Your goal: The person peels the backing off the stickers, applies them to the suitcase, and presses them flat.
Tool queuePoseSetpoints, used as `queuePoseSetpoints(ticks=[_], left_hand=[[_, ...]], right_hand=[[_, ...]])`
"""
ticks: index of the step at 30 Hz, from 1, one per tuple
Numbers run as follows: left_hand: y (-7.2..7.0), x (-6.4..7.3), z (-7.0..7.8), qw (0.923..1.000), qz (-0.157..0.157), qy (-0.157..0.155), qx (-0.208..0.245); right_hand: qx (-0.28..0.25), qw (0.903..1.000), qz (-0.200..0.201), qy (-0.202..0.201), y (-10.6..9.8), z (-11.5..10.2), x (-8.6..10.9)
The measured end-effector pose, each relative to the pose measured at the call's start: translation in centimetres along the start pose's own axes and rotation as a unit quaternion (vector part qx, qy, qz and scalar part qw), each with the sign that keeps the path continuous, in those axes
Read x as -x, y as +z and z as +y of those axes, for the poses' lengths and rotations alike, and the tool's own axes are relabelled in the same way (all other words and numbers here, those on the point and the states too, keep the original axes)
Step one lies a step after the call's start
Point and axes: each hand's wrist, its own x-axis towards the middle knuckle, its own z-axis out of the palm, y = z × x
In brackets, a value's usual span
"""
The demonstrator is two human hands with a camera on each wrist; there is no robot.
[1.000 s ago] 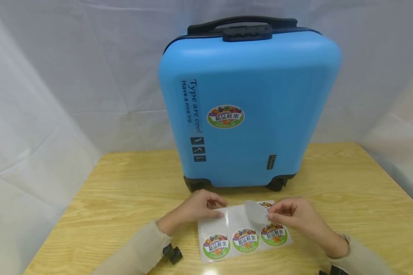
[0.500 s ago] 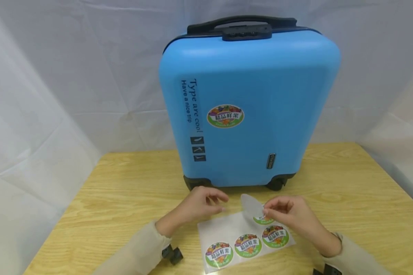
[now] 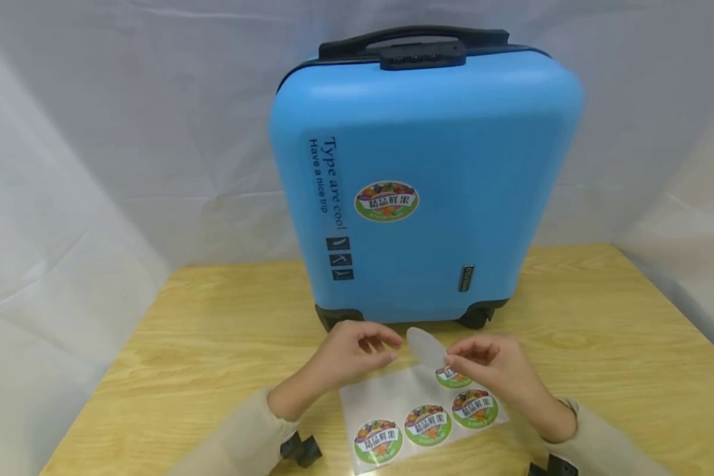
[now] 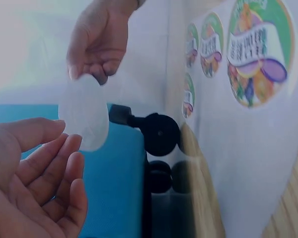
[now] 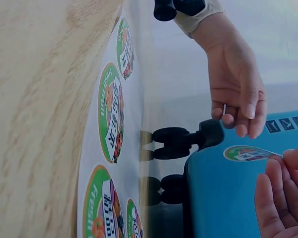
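My right hand pinches a round fruit sticker by its edge, above the sticker sheet. The sticker's pale back faces the head view; its printed front shows in the right wrist view. Just left of it hovers my left hand, thumb and fingers parted and loosely bent, holding nothing. In the left wrist view the left fingertips come very near the sticker's edge; whether they touch, I cannot tell. Several printed stickers remain on the sheet, one partly hidden by the right hand.
Behind the hands a blue suitcase stands upright on the wooden table. One matching oval sticker is on its front, beside printed lettering. White cloth hangs at the back and sides.
The right hand has lifted the sticker off the sheet and moved it up and slightly left. My left hand has left the sheet and risen slightly; the sheet has shifted slightly nearer.
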Motion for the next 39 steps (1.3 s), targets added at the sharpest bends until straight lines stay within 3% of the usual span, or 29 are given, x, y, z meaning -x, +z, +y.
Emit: queuePoseSetpoints(ticks=[7,10,17,25,39], left_hand=[[0.5,0.0,1.1,0.9997,-0.001,0.01,0.023],[0.7,0.1,1.5,0.9995,0.003,0.011,0.03],[1.2,0.0,2.3,0.9991,0.012,0.008,0.039],[1.7,-0.4,2.5,0.9987,0.027,0.003,0.042],[2.2,-0.4,2.4,0.998,0.037,-0.013,0.05]], right_hand=[[-0.014,0.9997,0.004,0.018,0.5,0.0,-0.1],[-0.015,0.9999,0.005,0.007,0.8,0.0,-0.2],[-0.003,0.9983,0.018,-0.055,1.3,0.0,-0.3],[0.04,0.9955,0.035,-0.079,1.6,-0.1,-0.3],[0.098,0.9796,0.055,-0.167,2.4,0.3,-0.3]])
